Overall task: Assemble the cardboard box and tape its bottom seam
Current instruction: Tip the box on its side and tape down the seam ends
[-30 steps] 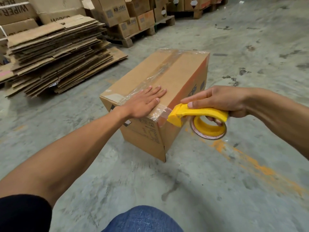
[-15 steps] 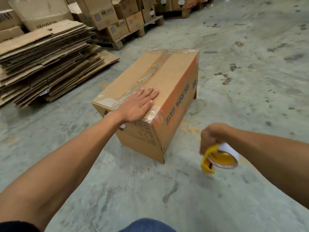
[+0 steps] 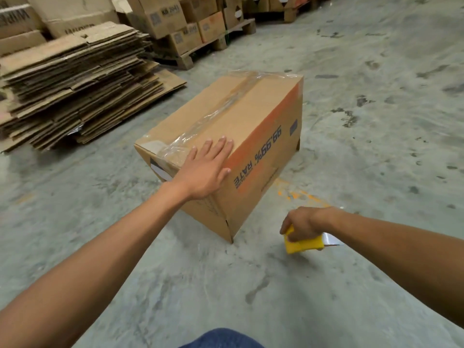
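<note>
A brown cardboard box [image 3: 253,126] stands on the concrete floor with its print upside down. Clear tape [image 3: 221,109] runs along the seam on its upper face and over both ends. My left hand [image 3: 206,169] lies flat on the near end of that face, fingers spread, at the corner. My right hand [image 3: 301,223] is low at the right of the box, apart from it, closed around a yellow tape dispenser [image 3: 305,243] close to the floor. The roll is mostly hidden behind the hand.
A tall stack of flattened cardboard [image 3: 75,91] lies at the left. Filled cartons on wooden pallets [image 3: 185,28] stand behind it. Orange paint marks [image 3: 298,194] streak the floor beside the box. My knee in blue jeans [image 3: 221,339] shows at the bottom edge.
My right hand has drawn the dispenser away from the box's near end and down toward the floor on the right. My left hand has stayed flat on the box.
</note>
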`<state>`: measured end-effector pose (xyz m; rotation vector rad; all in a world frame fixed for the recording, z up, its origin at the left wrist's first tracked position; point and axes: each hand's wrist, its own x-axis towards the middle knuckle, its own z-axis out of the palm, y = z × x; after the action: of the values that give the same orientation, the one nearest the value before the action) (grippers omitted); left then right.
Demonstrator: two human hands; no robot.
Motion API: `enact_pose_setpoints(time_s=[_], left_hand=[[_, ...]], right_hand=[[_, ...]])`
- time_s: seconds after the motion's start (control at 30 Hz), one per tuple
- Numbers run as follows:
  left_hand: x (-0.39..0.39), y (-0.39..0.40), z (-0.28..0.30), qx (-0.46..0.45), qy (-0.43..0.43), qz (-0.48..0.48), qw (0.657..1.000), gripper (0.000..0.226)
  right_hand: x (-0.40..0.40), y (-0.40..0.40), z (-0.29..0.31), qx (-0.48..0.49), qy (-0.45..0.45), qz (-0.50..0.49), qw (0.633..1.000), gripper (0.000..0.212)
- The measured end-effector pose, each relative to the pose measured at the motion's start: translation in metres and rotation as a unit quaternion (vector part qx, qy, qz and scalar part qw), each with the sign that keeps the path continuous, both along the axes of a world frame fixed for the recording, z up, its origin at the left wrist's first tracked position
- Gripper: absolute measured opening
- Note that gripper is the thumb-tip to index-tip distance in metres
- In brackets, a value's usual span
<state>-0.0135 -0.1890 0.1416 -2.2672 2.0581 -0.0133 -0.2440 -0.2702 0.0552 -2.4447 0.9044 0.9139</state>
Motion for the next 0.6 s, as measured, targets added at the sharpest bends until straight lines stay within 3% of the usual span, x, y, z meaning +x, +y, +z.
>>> enact_pose_setpoints(time_s=[0.17,0.3,0.6], left_hand=[[0.060,0.064,0.001,-0.022,-0.010,-0.052,0.998,0.057],[0.113,0.112,-0.001,-0.025,0.003,-0.021,0.999,0.054],[0.168,0.157,-0.020,-0.191,0.118,0.066,0.972,0.053]], right_hand=[[0.030,0.036,-0.013,0.032,-0.023,0.118,0.992,0.063],[0.046,0.054,-0.046,0.031,-0.011,0.203,0.979,0.073],[0.051,0.070,-0.067,0.026,0.036,0.300,0.953,0.102]])
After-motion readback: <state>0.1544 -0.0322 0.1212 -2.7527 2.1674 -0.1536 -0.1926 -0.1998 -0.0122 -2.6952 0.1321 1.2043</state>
